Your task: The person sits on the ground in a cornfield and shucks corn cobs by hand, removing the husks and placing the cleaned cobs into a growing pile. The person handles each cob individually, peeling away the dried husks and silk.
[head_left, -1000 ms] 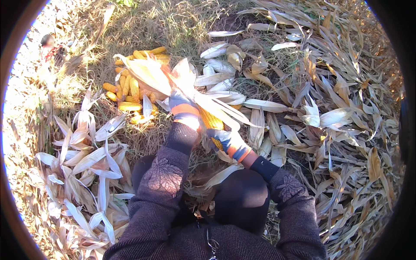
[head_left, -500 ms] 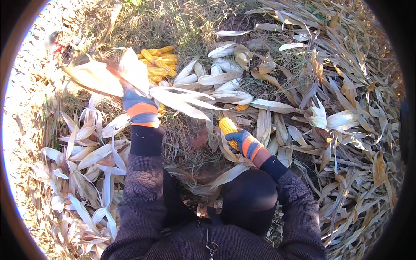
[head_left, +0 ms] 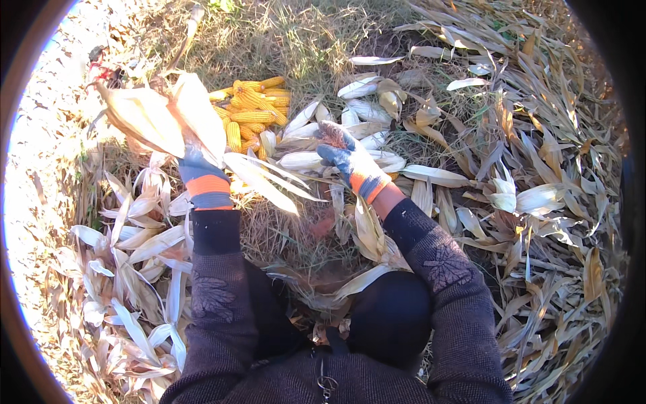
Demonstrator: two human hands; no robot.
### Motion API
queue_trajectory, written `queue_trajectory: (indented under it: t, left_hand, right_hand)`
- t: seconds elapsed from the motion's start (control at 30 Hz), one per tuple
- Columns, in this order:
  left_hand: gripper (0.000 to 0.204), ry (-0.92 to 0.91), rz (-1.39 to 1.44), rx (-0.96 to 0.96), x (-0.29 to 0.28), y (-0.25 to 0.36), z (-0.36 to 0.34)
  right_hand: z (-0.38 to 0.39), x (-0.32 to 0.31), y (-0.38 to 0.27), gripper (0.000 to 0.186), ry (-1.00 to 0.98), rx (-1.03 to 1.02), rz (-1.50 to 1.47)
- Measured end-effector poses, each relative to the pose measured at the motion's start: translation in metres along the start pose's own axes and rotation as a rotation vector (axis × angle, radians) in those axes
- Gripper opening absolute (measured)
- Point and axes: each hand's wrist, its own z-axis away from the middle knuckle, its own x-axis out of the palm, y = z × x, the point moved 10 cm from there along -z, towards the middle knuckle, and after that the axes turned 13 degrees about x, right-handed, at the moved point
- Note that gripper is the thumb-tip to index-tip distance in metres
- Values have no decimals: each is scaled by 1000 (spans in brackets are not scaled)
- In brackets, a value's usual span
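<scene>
- Head view looks down on outdoor ground: dry grass (head_left: 296,40) at the top centre, sunlit and bleached at the left edge.
- Dry stalks and leaves (head_left: 552,135) cover the whole right side, lying tangled and flat.
- A heap of pale husks (head_left: 134,249) lies at the lower left, beside the left sleeve.
- No box, bag or basket shows; the cobs lie straight on the grass.
- A pile of yellow cobs (head_left: 252,114) sits at the upper centre-left, close-packed, bare of husk.
- Just right of it lie unhusked ears (head_left: 363,111), pale and whole, side by side.
- The left hand (head_left: 202,172), in a blue and orange glove, is closed around a bunch of husk (head_left: 161,118); the leaves fan up and out toward the upper left, and long strips trail down to the right of the wrist.
- The right hand (head_left: 346,158), gloved alike, is half-open with fingers curled loosely; it rests over the unhusked ears at the centre, and I cannot tell whether it grips one.
- Dark knees (head_left: 390,316) and patterned sleeves fill the bottom centre.
</scene>
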Motion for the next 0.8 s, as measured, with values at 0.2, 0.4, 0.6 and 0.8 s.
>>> queue_trajectory:
  t: [0.2, 0.4, 0.6, 0.8]
  left_hand:
    - [34, -155, -284, 132, 42, -38, 45]
    - [22, -383, 20, -222, 49, -127, 102]
    - [31, -929, -1204, 274, 84, -131, 159]
    - [80, -1176, -1067, -3, 131, -134, 214]
  right_hand:
    - [44, 28, -15, 49, -87, 130, 202]
    - [52, 43, -14, 65, -208, -32, -22]
    - [64, -15, 29, 30, -26, 139, -68]
    - [72, -107, 42, 25, 213, 19, -381]
